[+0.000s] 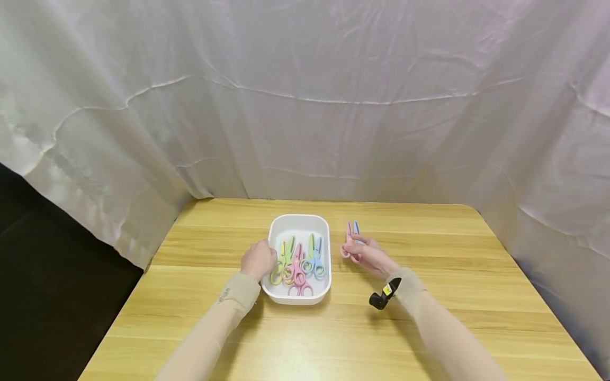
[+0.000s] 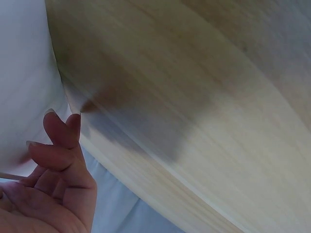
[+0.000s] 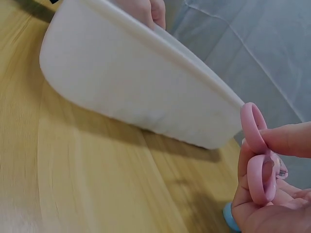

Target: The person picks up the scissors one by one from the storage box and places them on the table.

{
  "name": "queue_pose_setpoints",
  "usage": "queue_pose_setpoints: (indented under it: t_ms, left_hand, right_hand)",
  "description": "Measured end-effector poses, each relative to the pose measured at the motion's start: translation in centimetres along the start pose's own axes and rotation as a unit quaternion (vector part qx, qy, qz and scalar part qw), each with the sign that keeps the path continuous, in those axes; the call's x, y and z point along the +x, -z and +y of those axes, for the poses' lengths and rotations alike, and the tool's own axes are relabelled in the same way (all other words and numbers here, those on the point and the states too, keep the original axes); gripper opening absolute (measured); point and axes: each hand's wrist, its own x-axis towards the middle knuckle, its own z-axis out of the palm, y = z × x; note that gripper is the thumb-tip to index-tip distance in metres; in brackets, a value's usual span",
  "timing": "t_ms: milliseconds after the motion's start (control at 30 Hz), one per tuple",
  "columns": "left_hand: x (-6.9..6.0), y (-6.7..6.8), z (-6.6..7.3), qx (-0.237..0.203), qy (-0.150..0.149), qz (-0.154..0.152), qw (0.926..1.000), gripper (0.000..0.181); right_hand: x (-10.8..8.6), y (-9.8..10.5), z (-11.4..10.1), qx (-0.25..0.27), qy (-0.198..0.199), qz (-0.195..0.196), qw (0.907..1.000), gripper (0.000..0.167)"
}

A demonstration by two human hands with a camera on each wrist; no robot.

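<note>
A white plastic bin [image 1: 297, 300] stands on the table, holding several scissors with green, yellow, pink and blue handles, such as a blue pair [image 1: 314, 263]. My left hand [image 1: 259, 260] grips the bin's left rim; the left wrist view has its curled fingers against the white wall. To the right of the bin, my right hand [image 1: 374, 257] pinches pink scissors [image 3: 255, 179] at the handle loops, blades pointing away from me. Blue scissors [image 1: 356, 228] appear right beside the pink pair, partly hidden by the hand; whether they are held or lie on the table I cannot tell.
The wooden table [image 1: 429, 328] extends around the bin, its far edge against a pale curtain [image 1: 333, 132]. A black wrist camera [image 1: 379, 300] is strapped to my right wrist. Dark space [image 1: 47, 275] lies beyond the table's left edge.
</note>
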Motion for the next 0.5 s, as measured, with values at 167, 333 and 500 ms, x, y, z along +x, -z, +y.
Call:
queue_pose_setpoints:
  t_ms: [167, 333, 500]
  left_hand:
    - [0.1, 0.0, 0.0, -0.004, 0.004, -0.003, 1.0, 0.046]
    - [0.1, -0.1, -0.1, -0.002, 0.002, -0.002, 1.0, 0.046]
    - [0.1, -0.1, -0.1, 0.005, 0.0, 0.002, 1.0, 0.047]
  right_hand:
    - [-0.3, 0.8, 0.1, -0.002, -0.001, 0.005, 1.0, 0.064]
    - [-0.6, 1.5, 0.1, -0.017, -0.008, 0.012, 0.9998, 0.068]
    - [-0.7, 2.3, 0.0, -0.039, -0.014, 0.027, 0.9988, 0.07]
